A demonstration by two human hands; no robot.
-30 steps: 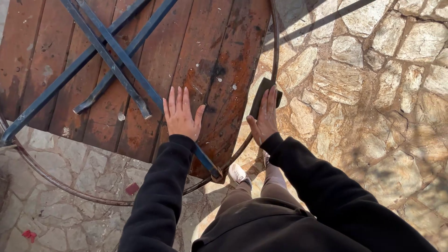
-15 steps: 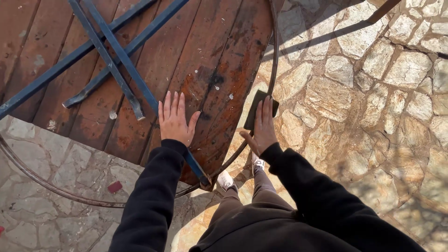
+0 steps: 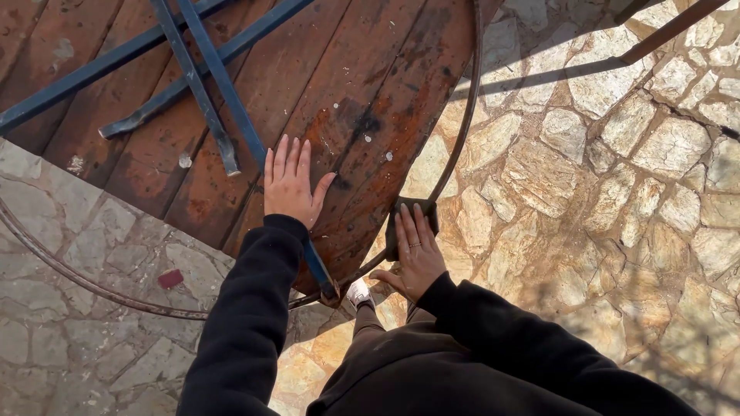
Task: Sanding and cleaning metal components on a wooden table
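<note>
A round wooden tabletop [image 3: 362, 85] of reddish-brown planks lies upside down on the stone paving, with blue metal bars [image 3: 208, 85] crossing its underside and a thin metal hoop [image 3: 462, 115] around its edge. My left hand [image 3: 291, 183] rests flat on the planks, fingers spread, beside a blue bar. My right hand [image 3: 416, 250] presses a dark sanding pad [image 3: 408, 212] against the tabletop's near edge, close to the hoop. Black sleeves cover both arms.
Irregular stone paving [image 3: 609, 177] surrounds the tabletop. A rusty rod [image 3: 671, 27] runs across the top right corner. A small red scrap [image 3: 170, 278] lies on the stones at the left. My shoe [image 3: 359, 293] shows below the table's edge.
My right hand has slid the dark pad down along the table's rim toward me. My left hand stays flat on the planks. The camera view has shifted slightly.
</note>
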